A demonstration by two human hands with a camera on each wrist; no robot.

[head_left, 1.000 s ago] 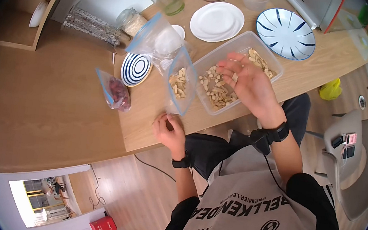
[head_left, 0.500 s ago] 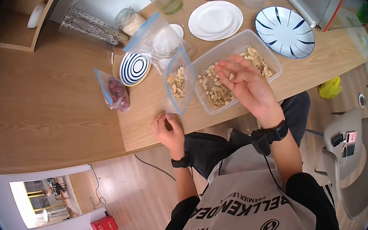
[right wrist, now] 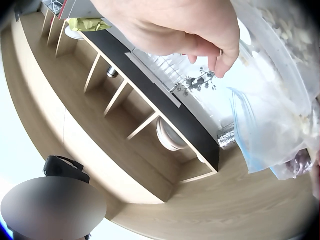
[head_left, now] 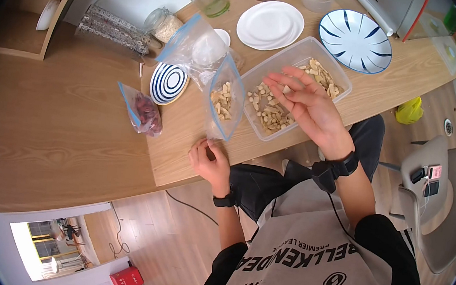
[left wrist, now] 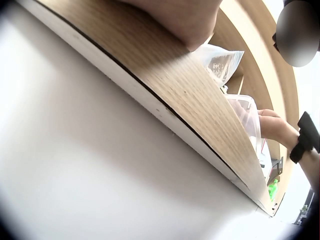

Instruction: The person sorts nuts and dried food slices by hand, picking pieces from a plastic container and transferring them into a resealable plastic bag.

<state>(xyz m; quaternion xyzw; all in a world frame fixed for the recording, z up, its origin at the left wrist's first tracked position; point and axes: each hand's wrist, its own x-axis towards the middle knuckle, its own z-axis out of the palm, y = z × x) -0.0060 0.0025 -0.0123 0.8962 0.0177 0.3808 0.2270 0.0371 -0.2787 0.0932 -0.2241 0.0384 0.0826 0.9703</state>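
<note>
My right hand (head_left: 318,116) is raised over a clear plastic box (head_left: 252,125), palm partly upward. A small pale piece (head_left: 286,89) shows between its thumb and fingers. Dried, pale sliced pieces (head_left: 273,118) lie in the box, partly hidden behind that hand. Left of the box, an upright zip bag (head_left: 229,128) stands unsealed with similar slices (head_left: 222,102) inside. At the table's front edge rests my left hand (head_left: 211,166), fingers loosely curled close to the bag's bottom corner. The right wrist view shows the right hand (right wrist: 195,27) from the side with bent fingers.
Another clear bag (head_left: 184,53) leans behind the upright one. A bag of dark red pieces (head_left: 148,115) lies at left near a striped plate (head_left: 168,84). Behind the box are a white plate (head_left: 269,26), a blue-rimmed plate (head_left: 357,42) and a grain jar (head_left: 165,25).
My right hand stays over the box, its fingers drawing closer together around the small piece and shifting slightly left. The left hand and the bags keep their places.
</note>
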